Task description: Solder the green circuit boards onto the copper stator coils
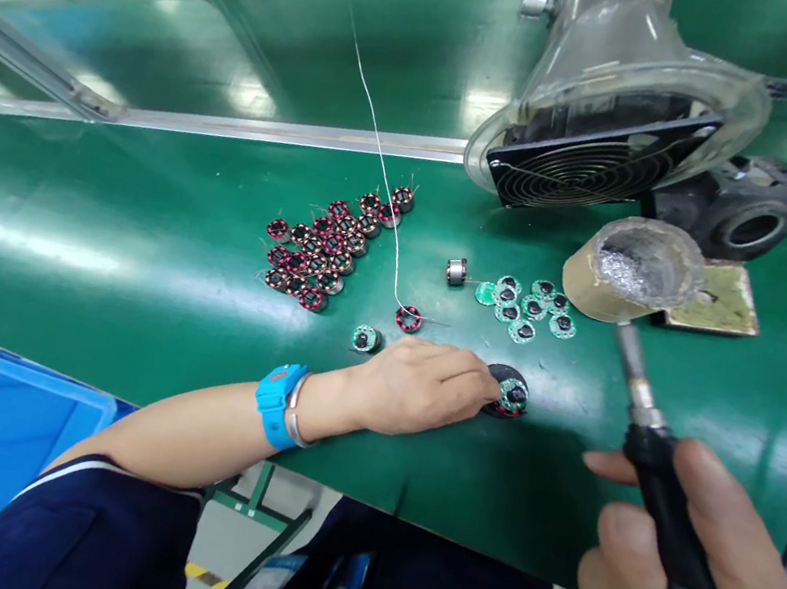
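Observation:
My left hand (422,389) reaches over the bench, its fingers closed at the edge of a small round circuit board (514,395) that sits on a dark round base (502,373). My right hand (687,570) is wrapped round the handle of a soldering iron (659,514). The iron's tip end is at the front rim of a tan cup (593,284) with silvery bits inside. Beyond my left hand, a strand of solder wire (381,145) hangs down to a red-wound motor coil (408,319). A coil with a board on it (365,338) stands near my left wrist.
Several wound coils (316,256) stand grouped at the left. Loose round boards (532,307) lie beside a single coil (456,271). A fume extractor fan (598,168) overhangs the back right, near an iron stand (752,226). A blue crate (7,369) is at lower left.

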The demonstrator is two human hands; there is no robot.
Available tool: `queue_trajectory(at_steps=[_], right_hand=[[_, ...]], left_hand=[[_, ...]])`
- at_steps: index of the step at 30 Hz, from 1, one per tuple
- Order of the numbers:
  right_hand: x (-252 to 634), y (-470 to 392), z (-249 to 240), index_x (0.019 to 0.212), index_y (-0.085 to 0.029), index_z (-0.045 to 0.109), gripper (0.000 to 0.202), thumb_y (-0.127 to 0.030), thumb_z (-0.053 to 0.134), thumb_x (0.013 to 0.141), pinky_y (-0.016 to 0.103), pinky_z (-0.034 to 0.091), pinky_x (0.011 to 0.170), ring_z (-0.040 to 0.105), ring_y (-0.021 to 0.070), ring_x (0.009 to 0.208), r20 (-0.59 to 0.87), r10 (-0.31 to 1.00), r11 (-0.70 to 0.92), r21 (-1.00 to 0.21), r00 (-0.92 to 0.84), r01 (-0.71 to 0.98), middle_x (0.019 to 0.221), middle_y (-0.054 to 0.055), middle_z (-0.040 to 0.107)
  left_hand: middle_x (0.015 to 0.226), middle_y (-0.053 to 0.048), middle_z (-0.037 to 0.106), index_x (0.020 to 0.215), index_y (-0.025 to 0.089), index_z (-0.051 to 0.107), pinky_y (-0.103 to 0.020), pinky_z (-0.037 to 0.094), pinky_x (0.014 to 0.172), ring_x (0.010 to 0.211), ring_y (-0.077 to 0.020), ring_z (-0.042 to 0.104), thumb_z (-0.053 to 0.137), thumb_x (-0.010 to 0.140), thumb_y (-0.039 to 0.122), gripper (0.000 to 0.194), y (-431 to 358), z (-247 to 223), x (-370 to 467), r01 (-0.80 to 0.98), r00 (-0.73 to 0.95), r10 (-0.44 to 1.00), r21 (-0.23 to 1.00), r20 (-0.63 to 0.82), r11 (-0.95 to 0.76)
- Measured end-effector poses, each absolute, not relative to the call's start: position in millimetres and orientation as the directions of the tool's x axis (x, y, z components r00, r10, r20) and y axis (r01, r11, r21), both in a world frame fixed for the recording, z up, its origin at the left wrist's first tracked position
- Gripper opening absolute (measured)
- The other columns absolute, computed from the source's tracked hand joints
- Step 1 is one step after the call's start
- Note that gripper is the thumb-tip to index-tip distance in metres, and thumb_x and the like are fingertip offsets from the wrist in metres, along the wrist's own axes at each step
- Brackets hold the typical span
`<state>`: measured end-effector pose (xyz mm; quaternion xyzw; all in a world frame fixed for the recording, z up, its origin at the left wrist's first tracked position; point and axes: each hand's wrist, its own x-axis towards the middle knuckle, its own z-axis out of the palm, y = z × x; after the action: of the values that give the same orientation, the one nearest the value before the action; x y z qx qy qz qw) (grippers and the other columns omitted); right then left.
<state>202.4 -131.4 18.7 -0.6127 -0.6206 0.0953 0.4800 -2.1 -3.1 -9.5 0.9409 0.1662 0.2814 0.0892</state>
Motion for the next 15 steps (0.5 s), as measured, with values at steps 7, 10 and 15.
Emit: queue_trajectory(at_steps=[7, 10, 15], right_hand=[[214, -138, 30, 0.128, -0.031, 0.063, 0.052, -0.009, 0.057, 0.082, 0.041, 0.046, 0.069, 0.060, 0.0210, 0.079, 0.427, 0.898, 0.287, -0.746, 0.101, 0.601, 0.088, 0.004, 0.064], [214, -137, 28, 0.123, -0.027, 0.065, 0.045, -0.012, 0.059, 0.081, 0.041, 0.048, 0.068, 0.061, 0.0205, 0.077, 0.414, 0.905, 0.289, -0.764, 0.096, 0.577, 0.083, 0.004, 0.062], [211, -135, 30, 0.112, -0.025, 0.066, 0.035, -0.012, 0.057, 0.080, 0.037, 0.051, 0.065, 0.061, 0.0176, 0.070, 0.459, 0.887, 0.346, -0.727, 0.045, 0.593, 0.075, 0.002, 0.061]], left_hand=[[0.088, -0.001, 0.073, 0.098, 0.016, 0.061, -0.020, 0.057, 0.067, 0.076, -0.0091, 0.070, 0.051, 0.098, 0.022, 0.012, -4, -10, 0, 0.287, 0.770, 0.402, 0.294, 0.496, -0.912], [0.088, -0.001, 0.073, 0.098, 0.015, 0.061, -0.021, 0.058, 0.068, 0.076, -0.0103, 0.070, 0.052, 0.096, 0.019, 0.011, -6, -8, 0, 0.304, 0.782, 0.386, 0.240, 0.490, -0.922], [0.084, -0.001, 0.073, 0.095, 0.014, 0.063, -0.021, 0.059, 0.069, 0.073, -0.0107, 0.070, 0.051, 0.097, 0.018, 0.012, -13, -2, 1, 0.369, 0.778, 0.423, 0.207, 0.464, -0.906]])
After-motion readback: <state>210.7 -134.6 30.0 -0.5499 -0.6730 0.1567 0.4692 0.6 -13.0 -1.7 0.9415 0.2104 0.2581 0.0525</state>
